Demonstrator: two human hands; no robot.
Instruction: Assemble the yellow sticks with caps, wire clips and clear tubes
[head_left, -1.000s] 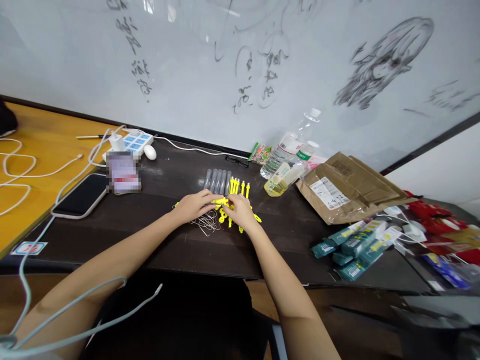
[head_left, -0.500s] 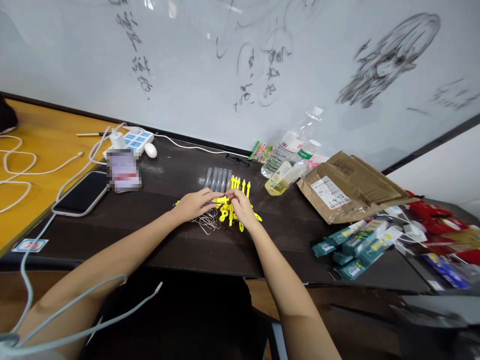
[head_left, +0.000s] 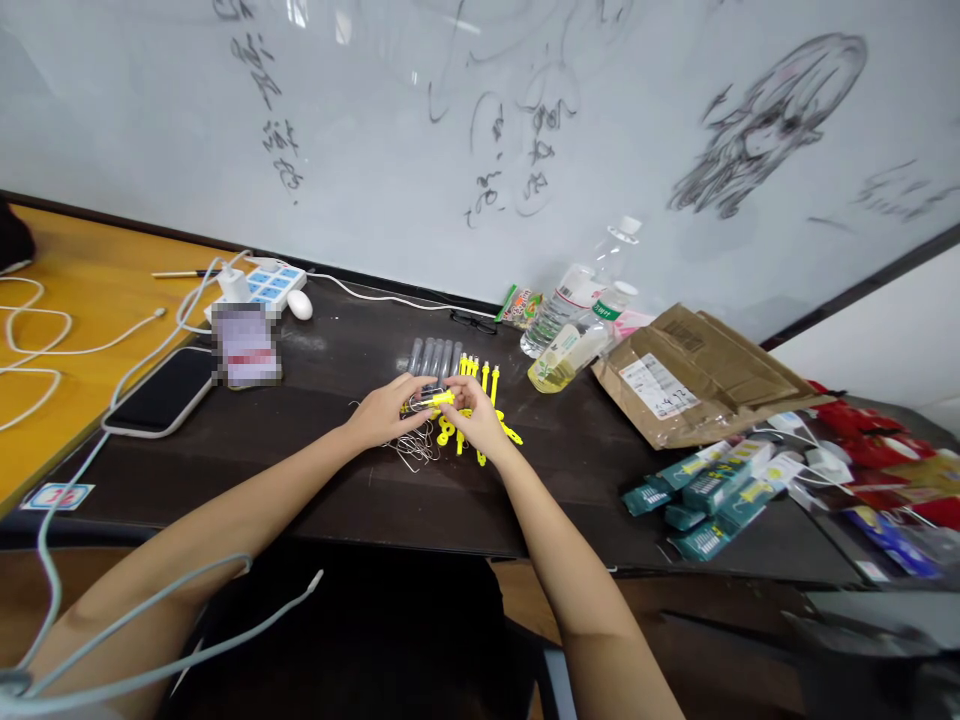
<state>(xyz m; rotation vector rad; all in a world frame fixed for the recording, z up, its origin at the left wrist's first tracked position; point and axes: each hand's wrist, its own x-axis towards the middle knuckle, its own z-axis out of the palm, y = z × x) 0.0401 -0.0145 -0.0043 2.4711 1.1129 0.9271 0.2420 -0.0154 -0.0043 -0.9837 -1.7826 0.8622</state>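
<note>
Over the middle of the dark table, my left hand (head_left: 382, 413) and my right hand (head_left: 480, 418) pinch a small yellow plastic piece (head_left: 436, 399) from its two ends. A thin bent metal wire shows along it at the left hand's fingers; whether the two are joined I cannot tell. Beneath my left hand lies a tangle of bent metal wires (head_left: 417, 450). Loose yellow plastic parts (head_left: 482, 457), some with rings, lie under and beside my right hand. Just beyond the hands are a row of clear tubes (head_left: 436, 355) and several yellow sticks with metal tips (head_left: 485, 375).
On the left are a black-screened phone (head_left: 161, 392), a phone with a blurred screen (head_left: 247, 360) and a power strip (head_left: 276, 285). Bottles (head_left: 566, 357), a brown parcel (head_left: 697, 370) and teal boxes (head_left: 720, 495) stand or lie on the right. A white cable hangs over my left arm.
My hands have turned the yellow piece slightly and more of it shows between the fingers, with the metal wire now visible. My right hand's fingers have shifted a little.
</note>
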